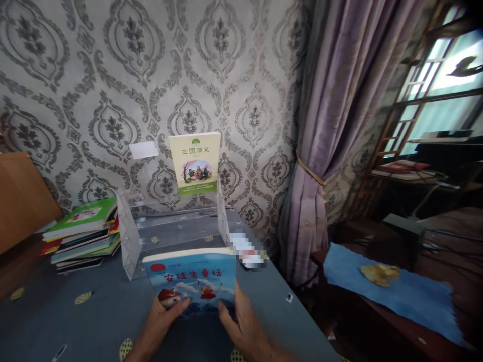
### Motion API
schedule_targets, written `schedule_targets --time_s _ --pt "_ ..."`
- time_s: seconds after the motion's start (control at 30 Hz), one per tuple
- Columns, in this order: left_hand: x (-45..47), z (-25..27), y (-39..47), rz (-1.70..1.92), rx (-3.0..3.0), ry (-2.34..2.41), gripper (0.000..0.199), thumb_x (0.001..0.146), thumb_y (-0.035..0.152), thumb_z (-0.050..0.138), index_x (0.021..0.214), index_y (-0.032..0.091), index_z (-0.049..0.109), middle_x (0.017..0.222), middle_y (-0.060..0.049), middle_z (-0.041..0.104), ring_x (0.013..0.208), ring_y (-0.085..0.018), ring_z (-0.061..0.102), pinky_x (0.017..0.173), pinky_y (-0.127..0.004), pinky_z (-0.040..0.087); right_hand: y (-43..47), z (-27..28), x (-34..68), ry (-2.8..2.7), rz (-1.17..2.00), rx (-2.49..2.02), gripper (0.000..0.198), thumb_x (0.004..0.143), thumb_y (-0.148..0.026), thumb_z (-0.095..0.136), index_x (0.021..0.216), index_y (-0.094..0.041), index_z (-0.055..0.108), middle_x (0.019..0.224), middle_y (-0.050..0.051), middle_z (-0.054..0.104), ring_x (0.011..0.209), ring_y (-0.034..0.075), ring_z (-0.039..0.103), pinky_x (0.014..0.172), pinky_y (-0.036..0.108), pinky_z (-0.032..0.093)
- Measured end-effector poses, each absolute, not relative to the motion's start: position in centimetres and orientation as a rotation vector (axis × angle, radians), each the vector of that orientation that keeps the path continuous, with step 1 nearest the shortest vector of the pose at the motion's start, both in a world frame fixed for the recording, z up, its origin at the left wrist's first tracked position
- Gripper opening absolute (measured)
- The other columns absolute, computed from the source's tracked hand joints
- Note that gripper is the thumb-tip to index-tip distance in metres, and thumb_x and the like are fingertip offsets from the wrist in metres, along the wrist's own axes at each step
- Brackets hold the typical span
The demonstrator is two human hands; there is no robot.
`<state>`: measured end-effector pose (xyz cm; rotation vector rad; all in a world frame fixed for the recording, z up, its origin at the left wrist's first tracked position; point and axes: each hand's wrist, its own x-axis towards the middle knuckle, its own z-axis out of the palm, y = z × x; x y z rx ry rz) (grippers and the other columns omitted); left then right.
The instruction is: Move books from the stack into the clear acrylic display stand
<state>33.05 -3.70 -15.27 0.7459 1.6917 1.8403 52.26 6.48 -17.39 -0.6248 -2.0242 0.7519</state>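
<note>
Both hands hold a blue picture book (192, 286) upright, its cover with red Chinese lettering turned toward me. My left hand (162, 319) grips the lower left corner, thumb across the cover. On the lower right, my right hand (241, 317) has its thumb on the front and its fingers behind the edge, mostly hidden. Just beyond the book stands a clear plastic rack (130, 241) with tiered shelves. A cream and green book (196, 166) leans upright at the rack's top right.
A stack of books (86, 229) lies left of the rack. To the rack's right is a blurred-out item (247, 249). A purple curtain (313, 201) hangs beside the table's right edge. Farther right, a blue cloth (388, 291) covers a lower surface. A wooden panel (26, 196) stands far left.
</note>
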Motion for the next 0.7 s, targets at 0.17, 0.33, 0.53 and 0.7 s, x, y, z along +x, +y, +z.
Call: schedule_targets --time_s 0.17,0.33,0.53,0.7 --pt "32.2 -16.0 -3.6 1.723 0.768 1.567 0.057 0.052 0.055 0.091 0.089 0.014 0.074 0.090 -0.014 0.079 0.089 -0.034 0.076 0.088 -0.044 0.060 6.5 -16.5 51.7 -2.002 0.798 -0.572 0.038 0.094 -0.028 0.052 0.131 -0.021 0.057 0.111 0.010 0.073 0.105 0.024 0.070 0.091 0.034 0.058" --pt "32.6 -15.7 -3.8 1.796 0.721 1.635 0.059 0.050 0.054 0.091 0.091 0.016 0.071 0.092 -0.011 0.079 0.089 -0.033 0.076 0.086 -0.043 0.062 6.4 -15.4 51.2 -1.967 0.905 -0.616 0.024 0.094 -0.031 0.051 0.114 -0.021 0.058 0.088 0.003 0.071 0.074 0.018 0.067 0.066 0.026 0.054" --pt "33.2 -14.9 -4.0 1.800 0.736 1.636 0.065 0.052 0.055 0.091 0.100 0.017 0.070 0.097 -0.011 0.079 0.092 -0.033 0.076 0.088 -0.043 0.061 6.5 -15.3 51.1 -1.951 0.849 -0.583 0.018 0.092 -0.027 0.051 0.108 -0.022 0.056 0.089 0.003 0.072 0.079 0.018 0.068 0.071 0.026 0.053" --pt "33.1 -14.8 -4.1 1.806 0.740 1.639 0.067 0.054 0.056 0.089 0.103 0.015 0.069 0.098 -0.012 0.079 0.093 -0.034 0.075 0.091 -0.048 0.060 6.5 -14.7 51.3 -1.986 0.816 -0.572 0.013 0.093 -0.026 0.050 0.104 -0.023 0.055 0.086 0.002 0.071 0.078 0.018 0.067 0.071 0.027 0.053"
